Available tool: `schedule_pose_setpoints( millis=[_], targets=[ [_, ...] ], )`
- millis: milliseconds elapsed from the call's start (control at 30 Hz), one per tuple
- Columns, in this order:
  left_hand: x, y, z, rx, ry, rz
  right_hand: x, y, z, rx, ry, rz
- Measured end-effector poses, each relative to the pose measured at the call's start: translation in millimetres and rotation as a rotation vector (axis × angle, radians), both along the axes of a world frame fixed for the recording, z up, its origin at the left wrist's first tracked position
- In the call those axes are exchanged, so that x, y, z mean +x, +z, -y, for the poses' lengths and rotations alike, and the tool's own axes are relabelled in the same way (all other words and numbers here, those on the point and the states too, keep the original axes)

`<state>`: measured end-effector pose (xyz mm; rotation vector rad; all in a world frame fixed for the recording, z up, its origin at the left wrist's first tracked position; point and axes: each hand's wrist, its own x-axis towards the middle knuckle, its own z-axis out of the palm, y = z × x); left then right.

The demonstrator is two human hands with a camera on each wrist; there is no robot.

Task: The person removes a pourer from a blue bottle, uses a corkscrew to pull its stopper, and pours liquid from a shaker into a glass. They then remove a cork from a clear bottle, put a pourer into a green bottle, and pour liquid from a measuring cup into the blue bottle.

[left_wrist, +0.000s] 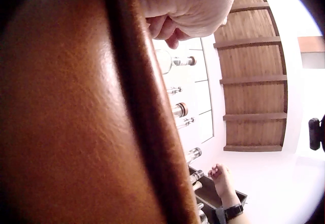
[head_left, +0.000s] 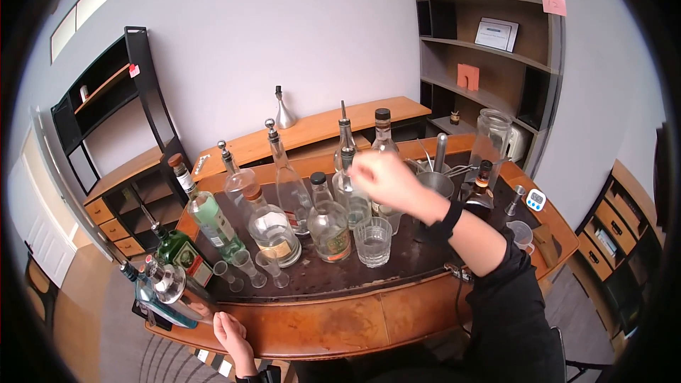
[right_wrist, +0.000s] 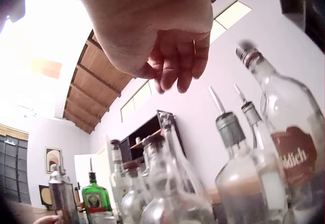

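Note:
My right hand (head_left: 389, 181) is raised over the middle of the bar top, just above a clear bottle with a pourer (head_left: 349, 202). Its fingers hang loosely bent with nothing between them, as the right wrist view shows. Below it stand a cut-glass tumbler (head_left: 373, 245) and a round clear bottle (head_left: 330, 234) with a dark cap. At the front left edge, my left hand (head_left: 233, 337) rests on the leather rim (left_wrist: 76, 112), fingers loosely curled and holding nothing. Close beside it is a shiny, clear-looking bottle (head_left: 186, 294).
A green bottle (head_left: 179, 252), a blue bottle (head_left: 157, 303) and several tall clear bottles crowd the left and middle. Small shot glasses (head_left: 245, 266) stand before them. On the right are a metal mixing tin (head_left: 436, 183), a dark bottle (head_left: 482, 188), a jigger (head_left: 516, 201) and a timer (head_left: 535, 200).

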<state>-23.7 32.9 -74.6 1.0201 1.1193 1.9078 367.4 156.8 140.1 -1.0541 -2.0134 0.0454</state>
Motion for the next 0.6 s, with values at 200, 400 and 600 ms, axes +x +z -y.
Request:
schedule_pose_setpoints(
  millis=[200,400,600],
  targets=[
    [1,1,-1,-0.035,0.031,0.004,-7,-65,48,-0.125,0.079,0.104],
    [2,0,-2,0.012,0.032,-0.006,9,-102,74,-0.288,0.170,0.165],
    [1,-2,-5,-0.034,0.102,-0.088,44,-81,95,-0.221,0.074,-0.070]
  ],
)
